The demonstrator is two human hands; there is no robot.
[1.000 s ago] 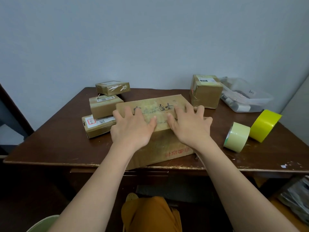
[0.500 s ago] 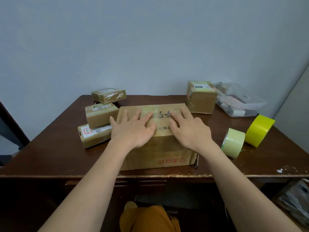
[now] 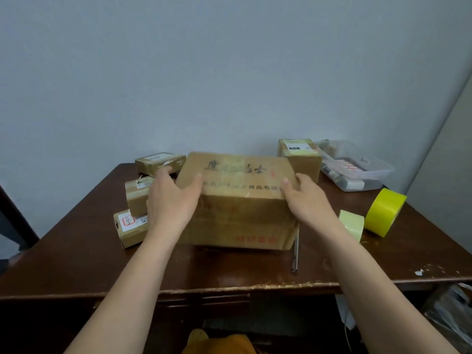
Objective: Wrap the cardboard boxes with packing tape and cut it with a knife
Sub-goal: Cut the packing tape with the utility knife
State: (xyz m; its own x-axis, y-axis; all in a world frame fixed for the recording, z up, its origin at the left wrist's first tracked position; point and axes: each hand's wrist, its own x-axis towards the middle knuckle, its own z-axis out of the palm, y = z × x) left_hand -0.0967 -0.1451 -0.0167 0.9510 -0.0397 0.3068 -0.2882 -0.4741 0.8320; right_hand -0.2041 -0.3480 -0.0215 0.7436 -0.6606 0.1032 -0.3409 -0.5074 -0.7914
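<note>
A large brown cardboard box (image 3: 242, 215) with printed characters sits in the middle of the dark wooden table (image 3: 76, 261). My left hand (image 3: 171, 203) grips its left end and my right hand (image 3: 310, 200) grips its right end, with both thumbs on the top face. The box looks raised or tipped off the table. A slim knife (image 3: 295, 254) lies on the table by the box's right front corner. To the right stand a pale green tape roll (image 3: 353, 223), partly behind my right wrist, and a bright yellow tape roll (image 3: 384, 212).
Three small taped boxes lie at the left: one at the back (image 3: 159, 162), one in the middle (image 3: 136, 195), one at the front (image 3: 129, 229). Another box (image 3: 301, 154) and a clear plastic container (image 3: 357, 169) stand at the back right. The wall is close behind.
My hands slid from lying flat on the box's top to gripping its two ends. The box has come up and shows more of its front face.
</note>
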